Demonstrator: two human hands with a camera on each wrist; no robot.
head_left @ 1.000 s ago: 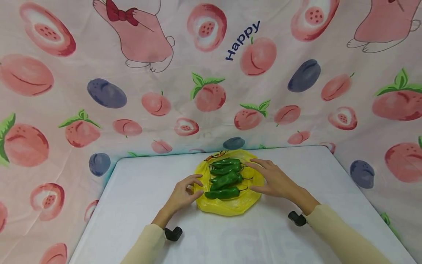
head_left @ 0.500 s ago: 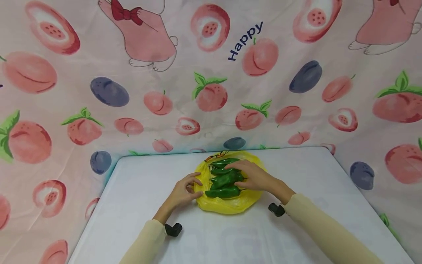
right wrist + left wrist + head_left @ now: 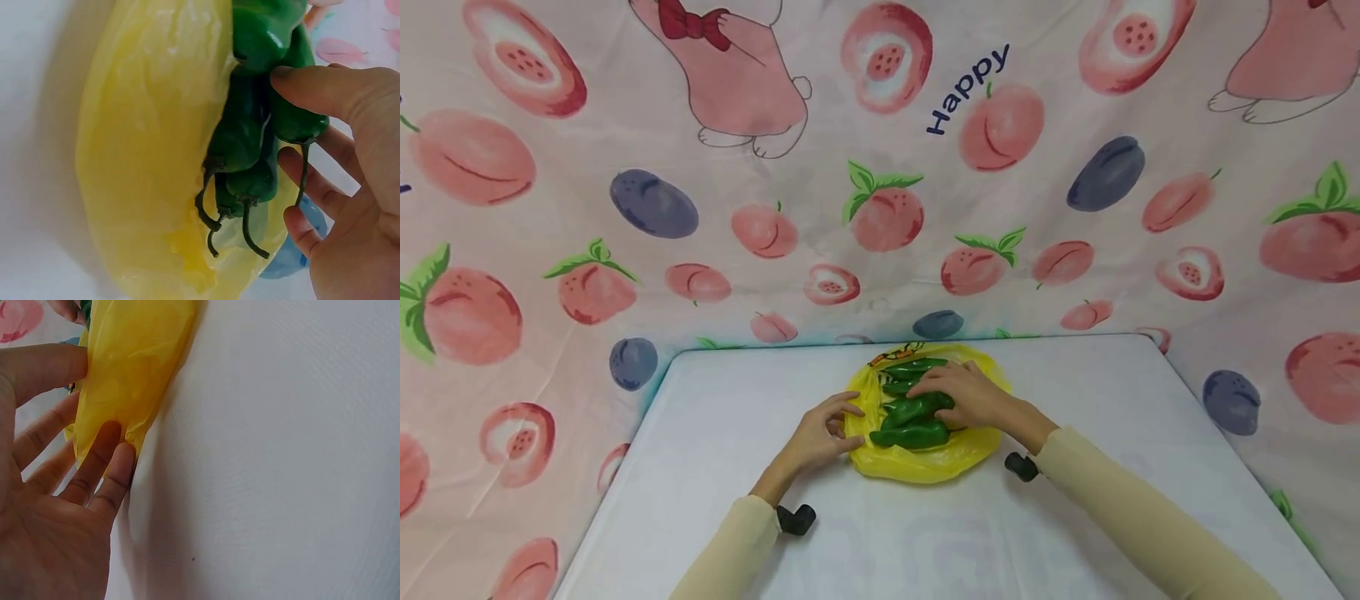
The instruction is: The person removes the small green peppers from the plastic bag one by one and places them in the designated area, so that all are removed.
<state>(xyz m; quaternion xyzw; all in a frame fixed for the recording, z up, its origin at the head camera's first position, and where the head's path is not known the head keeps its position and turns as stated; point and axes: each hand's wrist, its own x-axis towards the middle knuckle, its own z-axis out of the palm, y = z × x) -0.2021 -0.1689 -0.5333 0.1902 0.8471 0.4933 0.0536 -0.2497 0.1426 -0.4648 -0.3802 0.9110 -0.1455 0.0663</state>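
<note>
Several glossy green peppers lie in a row on an open yellow plastic bag at the middle of the table. My right hand reaches over the bag from the right. In the right wrist view its thumb lies on one green pepper, with fingers behind it; the stem hangs below. Other stemmed peppers sit beside that one. On the bag's left side, my left hand rests with relaxed, spread fingers. Its fingertips touch the yellow plastic in the left wrist view.
A white table stands under the bag. Fruit-printed cloth hangs behind it and along both sides. Small black wrist cameras are worn near each sleeve cuff.
My right hand has moved left from the bag's right edge onto the peppers, and its fingers have come round one. My left hand stays at the bag's left edge.
</note>
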